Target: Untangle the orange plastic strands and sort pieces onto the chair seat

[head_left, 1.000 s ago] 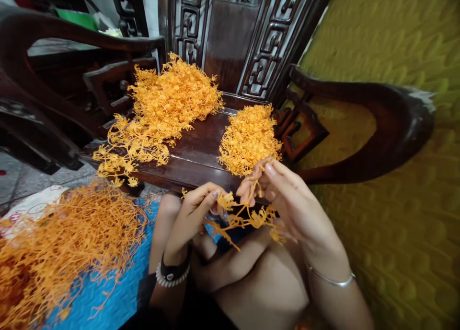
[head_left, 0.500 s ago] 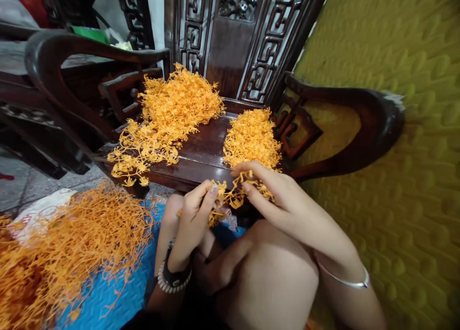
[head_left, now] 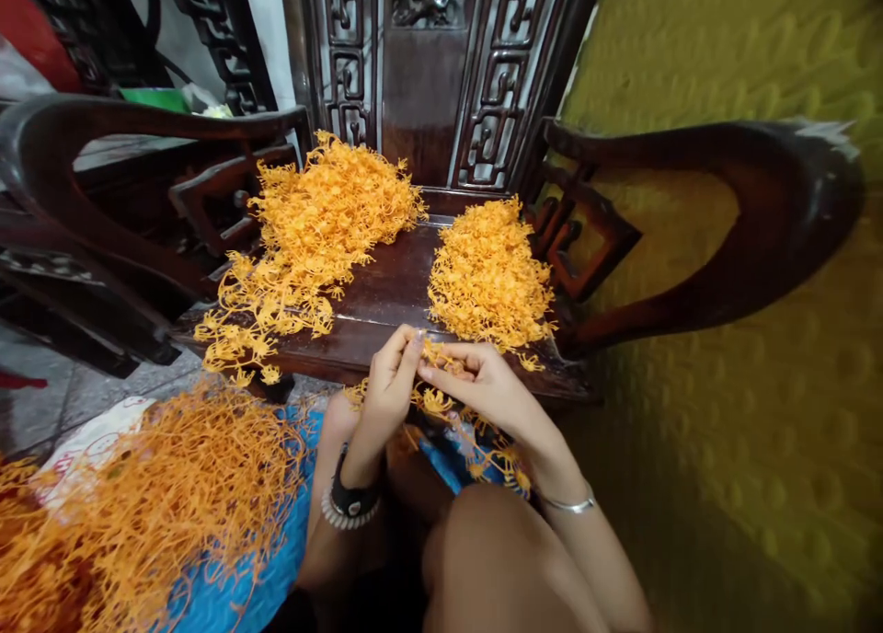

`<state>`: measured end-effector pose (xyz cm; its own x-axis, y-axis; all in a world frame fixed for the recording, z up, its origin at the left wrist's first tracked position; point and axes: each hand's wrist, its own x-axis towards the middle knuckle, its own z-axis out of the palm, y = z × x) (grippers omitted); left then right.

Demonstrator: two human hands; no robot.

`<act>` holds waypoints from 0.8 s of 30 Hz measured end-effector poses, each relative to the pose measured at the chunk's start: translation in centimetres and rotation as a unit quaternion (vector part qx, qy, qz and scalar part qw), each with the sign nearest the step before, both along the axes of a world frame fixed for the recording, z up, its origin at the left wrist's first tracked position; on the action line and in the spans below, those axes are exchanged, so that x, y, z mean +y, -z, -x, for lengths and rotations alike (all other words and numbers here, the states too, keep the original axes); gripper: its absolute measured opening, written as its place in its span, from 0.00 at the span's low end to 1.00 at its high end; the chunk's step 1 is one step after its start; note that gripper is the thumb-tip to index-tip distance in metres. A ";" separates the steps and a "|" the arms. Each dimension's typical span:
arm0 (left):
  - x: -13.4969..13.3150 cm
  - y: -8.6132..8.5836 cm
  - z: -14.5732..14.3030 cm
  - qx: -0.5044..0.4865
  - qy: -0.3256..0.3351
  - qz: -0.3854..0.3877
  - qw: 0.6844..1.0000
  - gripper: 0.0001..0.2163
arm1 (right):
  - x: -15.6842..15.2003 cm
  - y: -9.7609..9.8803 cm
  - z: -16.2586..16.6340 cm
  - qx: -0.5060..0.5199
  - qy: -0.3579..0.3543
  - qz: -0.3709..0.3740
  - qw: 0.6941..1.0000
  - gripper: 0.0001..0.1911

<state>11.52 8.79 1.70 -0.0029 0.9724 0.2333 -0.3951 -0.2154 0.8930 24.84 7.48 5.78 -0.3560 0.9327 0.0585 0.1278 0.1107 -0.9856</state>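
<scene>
My left hand (head_left: 392, 375) pinches a small orange plastic piece (head_left: 433, 350) with spidery prongs between thumb and forefinger. Close against it, my right hand (head_left: 487, 385) has its fingers curled round the same orange piece or one joined to it; the fingers partly hide it. Below both hands dangles a branching orange plastic strand (head_left: 475, 467) with several pronged, flower-like heads. Just beyond the right hand, a compact heap of orange pronged pieces (head_left: 491, 274) lies on the dark wooden chair seat (head_left: 393, 279). A larger, looser heap of orange strands (head_left: 338, 201) covers the seat's left side.
At lower left, a big tangle of thin orange stems (head_left: 200, 467) rests on a blue sheet (head_left: 276, 550) beside a white bag (head_left: 103, 440). Curved wooden armrests flank the seat, the right one (head_left: 793, 219) near a yellow-green textured surface (head_left: 724, 486). My knees are below my hands.
My right hand has moved left and its spread fingers have closed in beside my left hand. The orange strand now hangs lower under them. The whole view has shifted slightly.
</scene>
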 end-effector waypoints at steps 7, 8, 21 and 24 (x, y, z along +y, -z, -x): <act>0.8 1.7 -3.5 -0.171 0.010 0.112 0.979 0.15 | 1.7 3.2 0.4 0.150 0.063 -0.032 0.986 0.22; 0.4 1.6 -3.7 -0.182 0.013 0.123 0.975 0.12 | 1.7 3.5 0.1 0.169 0.055 -0.031 0.984 0.21; 2.4 1.4 -3.0 -0.167 -0.010 0.146 0.975 0.11 | 1.2 5.9 -0.9 0.242 0.174 -0.001 0.955 0.18; 2.6 2.0 -2.9 -0.050 0.017 0.097 0.994 0.10 | 1.1 5.2 -1.3 0.255 0.224 -0.003 0.941 0.14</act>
